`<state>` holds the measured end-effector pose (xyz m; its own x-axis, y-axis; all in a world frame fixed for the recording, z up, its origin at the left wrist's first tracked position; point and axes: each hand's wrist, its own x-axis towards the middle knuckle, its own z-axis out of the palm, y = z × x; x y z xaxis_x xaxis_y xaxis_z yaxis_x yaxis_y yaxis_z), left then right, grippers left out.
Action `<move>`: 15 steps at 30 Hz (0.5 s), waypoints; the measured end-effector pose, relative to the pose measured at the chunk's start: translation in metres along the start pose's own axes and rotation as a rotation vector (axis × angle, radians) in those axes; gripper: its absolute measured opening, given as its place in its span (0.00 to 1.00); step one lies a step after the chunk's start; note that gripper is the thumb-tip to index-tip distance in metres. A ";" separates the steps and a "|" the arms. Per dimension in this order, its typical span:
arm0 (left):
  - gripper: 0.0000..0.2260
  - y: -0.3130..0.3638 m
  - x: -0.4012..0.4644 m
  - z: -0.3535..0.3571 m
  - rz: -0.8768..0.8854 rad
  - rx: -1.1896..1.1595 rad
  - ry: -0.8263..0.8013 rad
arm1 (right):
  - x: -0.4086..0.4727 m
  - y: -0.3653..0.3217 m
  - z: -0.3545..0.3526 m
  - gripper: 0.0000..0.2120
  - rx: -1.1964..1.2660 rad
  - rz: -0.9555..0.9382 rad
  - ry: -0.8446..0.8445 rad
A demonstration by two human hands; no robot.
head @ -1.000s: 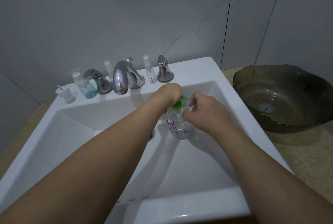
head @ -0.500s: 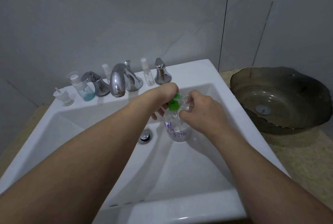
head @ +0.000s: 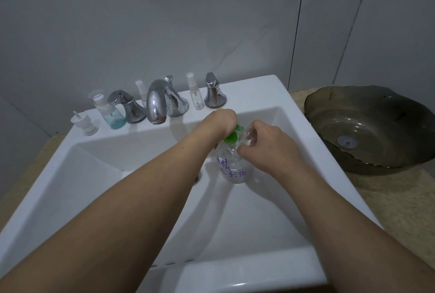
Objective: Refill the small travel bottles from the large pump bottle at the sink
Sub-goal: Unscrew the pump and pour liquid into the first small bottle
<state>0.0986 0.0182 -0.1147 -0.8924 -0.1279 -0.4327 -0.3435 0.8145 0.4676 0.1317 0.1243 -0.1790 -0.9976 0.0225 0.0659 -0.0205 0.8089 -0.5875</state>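
1. Large clear plastic pump bottle with purple handwritten lettering [head: 231, 167] held upright over the basin of the white rectangular ceramic sink [head: 237, 266], right of the drain [head: 197, 177]; green pump head [head: 231, 136] at top.
2. Left hand [head: 220, 123] curled down over the green pump head from the left; fingertips hidden beyond the knuckles, so exact contact not readable. Fingers bent, closed around the pump top.
3. Right hand [head: 263, 143] curled around a small clear travel bottle [head: 248, 136] held tilted against the pump head, just right of the green part; fingers wrapped, thumb side toward the pump bottle's shoulder. Whether this hand also grips the large bottle's neck: cannot tell.
4. Both forearms extended across the basin from the near rim.
5. On the back ledge, left to right: small clear pump cap piece with dip tube, standing alone [head: 84, 123]; short clear bottle with blue liquid and white pump [head: 110, 113]; chrome left tap handle [head: 129, 107]; small clear spray bottle [head: 141, 90] partly hidden behind the chrome faucet spout [head: 157, 101]; slim clear spray bottle with white nozzle [head: 195, 94], upright; chrome right tap handle [head: 213, 93], just beside it.
6. Dark smoky glass bowl with wavy rim [head: 376, 109] on the beige speckled counter [head: 388, 198], right of the sink, apart from it.
7. Grey tiled wall [head: 164, 21] behind.
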 end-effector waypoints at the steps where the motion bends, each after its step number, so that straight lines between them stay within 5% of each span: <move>1: 0.15 0.000 -0.002 0.000 -0.012 -0.022 -0.014 | 0.000 0.000 0.000 0.13 -0.001 -0.005 0.005; 9: 0.17 -0.008 0.008 -0.015 -0.102 -0.129 -0.174 | -0.001 -0.004 -0.004 0.12 -0.002 -0.061 0.077; 15: 0.16 -0.008 0.006 -0.012 -0.078 -0.121 -0.130 | -0.002 -0.005 -0.004 0.13 -0.010 -0.053 0.065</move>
<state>0.0922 0.0041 -0.1115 -0.8191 -0.1077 -0.5634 -0.4499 0.7300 0.5145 0.1336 0.1229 -0.1731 -0.9888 0.0174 0.1485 -0.0718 0.8159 -0.5737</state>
